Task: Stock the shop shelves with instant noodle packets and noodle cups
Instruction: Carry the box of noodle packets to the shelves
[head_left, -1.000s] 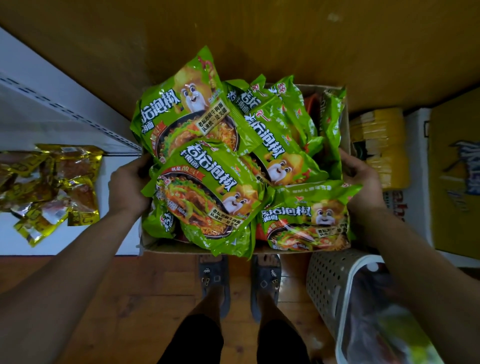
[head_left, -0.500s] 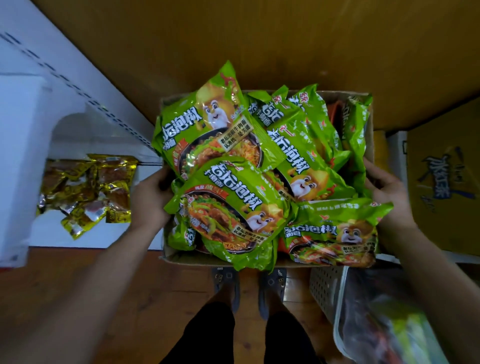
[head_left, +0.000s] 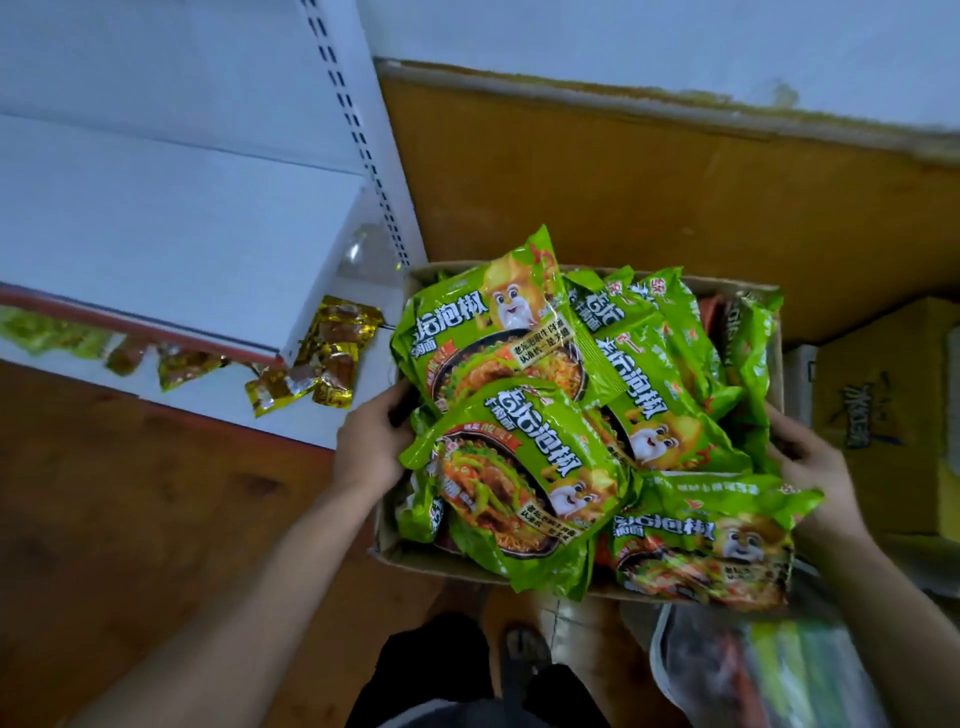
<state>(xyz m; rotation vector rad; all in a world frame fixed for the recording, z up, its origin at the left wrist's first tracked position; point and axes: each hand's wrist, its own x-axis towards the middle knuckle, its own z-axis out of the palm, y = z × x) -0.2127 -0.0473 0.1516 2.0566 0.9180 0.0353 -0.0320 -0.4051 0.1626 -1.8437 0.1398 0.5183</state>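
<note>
Cardboard box (head_left: 415, 558) heaping with green noodle packets (head_left: 524, 483); left hand (head_left: 370, 447) gripping left wall, right hand (head_left: 810, 460) gripping right wall.

A brown cardboard box (head_left: 387, 545) holds heaped green plastic noodle packets (head_left: 524, 467), with the left hand (head_left: 366, 441) on its left wall and the right hand (head_left: 810, 462) on its right. On the white metal shelf (head_left: 171, 223) to the left lie gold foil packets (head_left: 332, 353); a yellow carton (head_left: 872, 415) sits right.

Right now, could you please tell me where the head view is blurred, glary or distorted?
Head view: dim overall; glare streaks the top noodle packet; the plastic bag at bottom right is smeared with blur; the shelf upright slants and curves from the wide lens.
</note>
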